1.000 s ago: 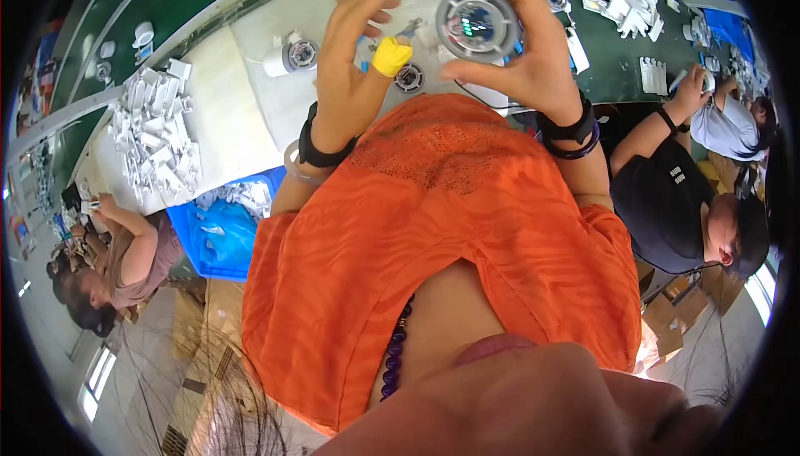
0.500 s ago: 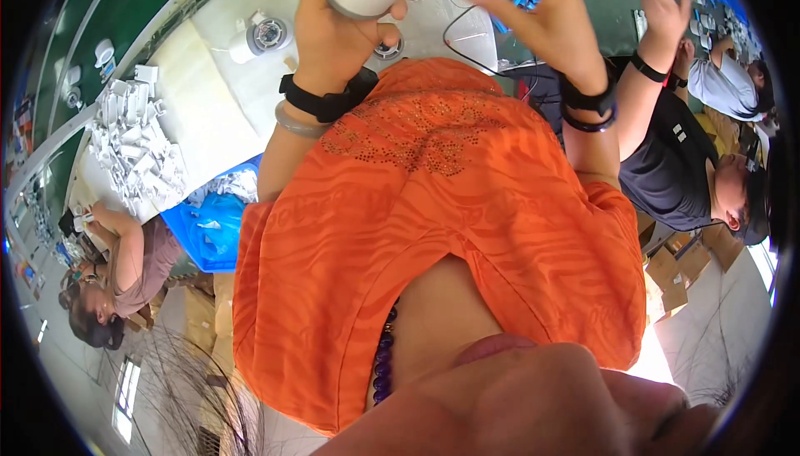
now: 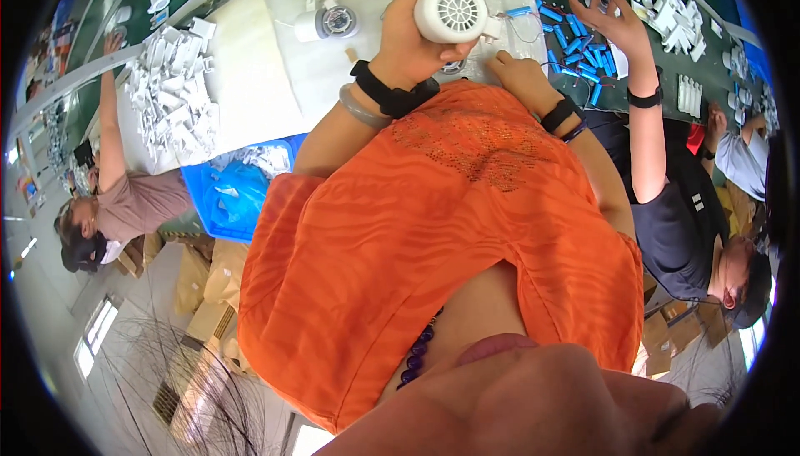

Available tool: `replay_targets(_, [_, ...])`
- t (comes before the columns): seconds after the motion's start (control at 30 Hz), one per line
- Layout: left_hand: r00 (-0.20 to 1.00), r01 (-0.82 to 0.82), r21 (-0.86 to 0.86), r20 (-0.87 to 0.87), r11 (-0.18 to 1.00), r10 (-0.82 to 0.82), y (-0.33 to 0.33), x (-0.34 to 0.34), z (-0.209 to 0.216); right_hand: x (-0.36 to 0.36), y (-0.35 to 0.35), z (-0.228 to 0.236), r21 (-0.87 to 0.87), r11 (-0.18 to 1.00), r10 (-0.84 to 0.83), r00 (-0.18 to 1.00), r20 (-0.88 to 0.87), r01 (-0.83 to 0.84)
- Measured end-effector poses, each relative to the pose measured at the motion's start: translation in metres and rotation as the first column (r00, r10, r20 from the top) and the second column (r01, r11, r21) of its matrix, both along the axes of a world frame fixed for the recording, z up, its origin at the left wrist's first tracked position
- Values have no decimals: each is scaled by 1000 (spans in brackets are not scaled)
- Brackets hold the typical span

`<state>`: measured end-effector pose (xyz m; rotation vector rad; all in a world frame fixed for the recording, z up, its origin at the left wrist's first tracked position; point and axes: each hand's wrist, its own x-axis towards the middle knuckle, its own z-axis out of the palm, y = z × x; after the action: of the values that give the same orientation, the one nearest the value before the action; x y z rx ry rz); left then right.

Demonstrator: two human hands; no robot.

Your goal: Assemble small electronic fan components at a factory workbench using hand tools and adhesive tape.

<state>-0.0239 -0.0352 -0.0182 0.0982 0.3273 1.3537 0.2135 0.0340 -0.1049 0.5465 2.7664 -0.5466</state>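
Observation:
My left hand [image 3: 408, 47], a yellow cover on one fingertip, is closed around a white handheld fan housing [image 3: 451, 12] whose round slotted grille faces up. A short white stub shows at the housing's right side. Beside that, a blue cylindrical battery [image 3: 518, 12] with thin wires lies on the pale mat. My right hand [image 3: 521, 81] is low at the mat's near edge, below and right of the housing. Its fingers are curled together, and what they hold, if anything, is hidden. Another white fan housing [image 3: 325, 22] with its round motor showing lies left of my left hand.
Several blue batteries [image 3: 583, 52] lie loose at the right. White plastic parts [image 3: 171, 89] are heaped at the left, above a blue crate [image 3: 212, 214] with a blue bag. A co-worker's hand [image 3: 617, 22] reaches over the table at the right, near more white parts [image 3: 658, 2].
My right hand has come down from above the batteries to the mat's near edge. My left hand still holds the housing, whose grille now faces up more squarely. The whole view has shifted.

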Motion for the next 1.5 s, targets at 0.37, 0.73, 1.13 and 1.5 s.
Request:
replay_targets(0.37, [1000, -4, -23, -3, 1000, 4, -10, -4, -2, 6, 30, 109, -371, 785, -607, 733, -306, 496])
replay_targets(0.73, [988, 108, -125, -98, 986, -120, -13, 10, -3, 3, 1, 207, -889, 426, -807, 514, -290, 169])
replay_targets(1.13, [960, 154, -188, -204, 970, -192, -17, 17, 5, -8, 5, 203, -717, 682, -553, 743, -377, 144])
replay_targets(1.5, [914, 194, -197, -320, 961, -250, -37, 20, -1, -16, -3, 225, 36, 998, 59, 919, -389, -48])
